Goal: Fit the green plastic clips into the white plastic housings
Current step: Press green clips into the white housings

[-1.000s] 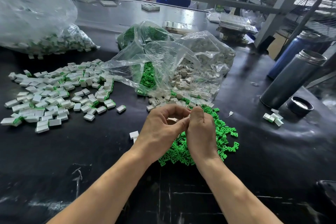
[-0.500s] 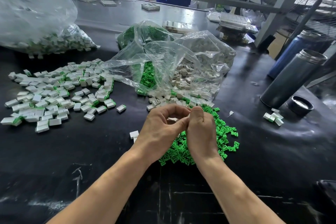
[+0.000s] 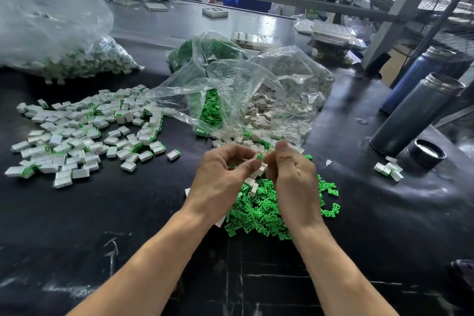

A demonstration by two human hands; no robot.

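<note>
My left hand and my right hand meet above a heap of loose green clips on the black table. Between their fingertips sits a white housing with a green clip at its top end; both hands pinch it. More white housings show just below, between the palms. Whether a hand holds those I cannot tell. A clear bag behind the hands spills green clips and white housings.
Several fitted housings lie spread at the left, with a full bag behind them. A few fitted pieces lie at the right beside a black lid and two metal flasks. Shelf posts stand at the back right.
My hands have drawn slightly apart and lifted a little. The white housing with its green clip now shows between the fingertips, where before the fingers covered it.
</note>
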